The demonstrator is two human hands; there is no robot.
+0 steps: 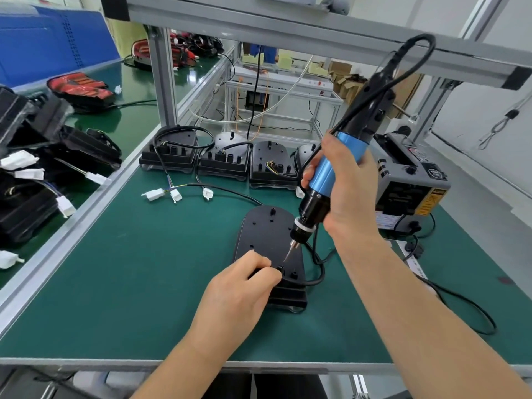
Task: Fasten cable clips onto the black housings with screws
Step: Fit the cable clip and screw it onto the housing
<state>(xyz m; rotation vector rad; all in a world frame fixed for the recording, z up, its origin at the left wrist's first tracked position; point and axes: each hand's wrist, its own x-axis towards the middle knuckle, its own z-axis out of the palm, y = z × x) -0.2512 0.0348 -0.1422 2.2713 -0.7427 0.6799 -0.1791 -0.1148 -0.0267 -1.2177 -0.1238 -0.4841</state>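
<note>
A black housing [267, 234] lies flat on the green mat in front of me, its black cable [316, 272] curling off the right side. My left hand [244, 286] rests on the housing's near end, and its fingers pinch a small black cable clip [279, 269] against it. My right hand [342, 185] grips a blue and black electric screwdriver [331, 168], tilted, with the bit tip [288, 256] just above the clip.
Several more black housings [221, 159] with cables and white connectors [161, 194] line the back of the mat. A grey tape dispenser [408, 180] stands at the right. A pile of black housings [43, 145] fills the left bench. An aluminium frame post [164, 79] rises behind.
</note>
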